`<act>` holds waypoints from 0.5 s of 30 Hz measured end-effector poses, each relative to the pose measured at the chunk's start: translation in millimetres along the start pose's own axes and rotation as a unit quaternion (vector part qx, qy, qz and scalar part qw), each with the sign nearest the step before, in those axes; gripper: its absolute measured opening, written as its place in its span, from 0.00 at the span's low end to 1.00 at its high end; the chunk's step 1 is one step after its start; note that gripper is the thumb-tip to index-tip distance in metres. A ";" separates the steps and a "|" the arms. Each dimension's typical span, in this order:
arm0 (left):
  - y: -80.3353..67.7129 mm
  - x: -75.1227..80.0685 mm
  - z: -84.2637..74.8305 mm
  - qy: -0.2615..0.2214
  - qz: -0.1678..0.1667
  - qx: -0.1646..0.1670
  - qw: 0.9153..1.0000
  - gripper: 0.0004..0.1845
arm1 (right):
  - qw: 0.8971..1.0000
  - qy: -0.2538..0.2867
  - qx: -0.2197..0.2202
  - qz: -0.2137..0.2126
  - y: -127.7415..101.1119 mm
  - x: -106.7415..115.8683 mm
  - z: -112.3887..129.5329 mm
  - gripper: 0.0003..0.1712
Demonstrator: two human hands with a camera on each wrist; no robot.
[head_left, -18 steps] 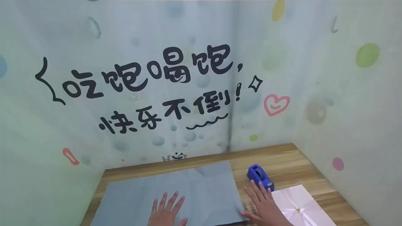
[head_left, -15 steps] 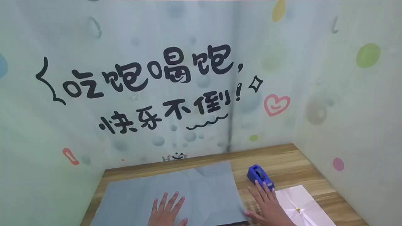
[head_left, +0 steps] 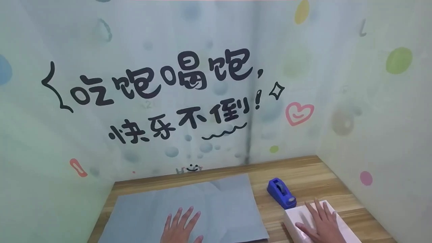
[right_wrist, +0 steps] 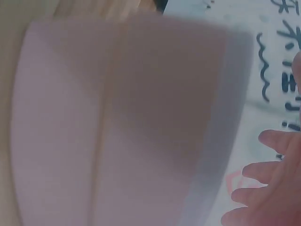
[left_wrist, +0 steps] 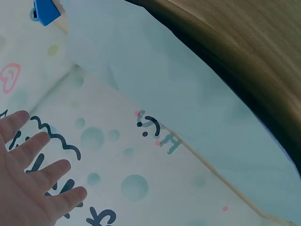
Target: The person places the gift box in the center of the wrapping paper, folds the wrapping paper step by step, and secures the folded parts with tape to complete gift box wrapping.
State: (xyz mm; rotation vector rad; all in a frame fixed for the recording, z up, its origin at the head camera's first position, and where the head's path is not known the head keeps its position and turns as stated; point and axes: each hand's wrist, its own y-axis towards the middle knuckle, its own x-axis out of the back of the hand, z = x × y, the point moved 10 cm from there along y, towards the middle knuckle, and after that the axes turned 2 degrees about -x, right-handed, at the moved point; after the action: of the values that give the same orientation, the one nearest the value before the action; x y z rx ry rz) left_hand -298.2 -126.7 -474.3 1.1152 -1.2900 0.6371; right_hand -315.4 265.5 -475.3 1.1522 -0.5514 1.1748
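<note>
My left hand [head_left: 180, 226] lies over a large blue-grey sheet of paper [head_left: 141, 209] with its fingers straight and spread. In the left wrist view the same hand [left_wrist: 35, 174] has its fingers apart, and the sheet [left_wrist: 141, 61] shows beyond it. My right hand [head_left: 322, 224] is over the top of a pale pink box [head_left: 297, 216], fingers extended and thumb out to the left. It covers the middle of the lid, where the ribbon's gold-coloured centre is hidden. The right wrist view has the pink box [right_wrist: 56, 117] up close, blurred, with the right hand [right_wrist: 268, 183] at the edge.
A blue tape dispenser [head_left: 281, 193] stands between the sheet and the box, near the box's far left corner. The wood-grain table [head_left: 297, 168] is bounded by pale walls [head_left: 216, 141] printed with dark characters and coloured spots.
My right hand has moved right, from beside the tape dispenser to over the pink box, whose side face now shows. The left hand has stayed over the sheet.
</note>
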 end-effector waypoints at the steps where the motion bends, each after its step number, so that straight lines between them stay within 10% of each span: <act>1: -0.2 1.6 -0.3 0.002 -0.008 -0.001 1.000 0.32 | 1.000 0.003 -0.013 0.003 -1.5 1.9 -8.8 0.42; 15: -14.3 7.1 -3.1 0.010 -0.047 0.002 0.999 0.30 | 0.961 0.032 -0.213 0.176 -28.1 -18.4 -139.9 0.56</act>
State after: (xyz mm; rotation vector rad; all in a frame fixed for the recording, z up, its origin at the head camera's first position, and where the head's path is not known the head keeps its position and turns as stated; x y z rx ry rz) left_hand -282.8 -130.7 -471.3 1.1635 -1.2125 0.5803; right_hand -325.4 385.7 -553.7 0.6584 -0.9348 1.3067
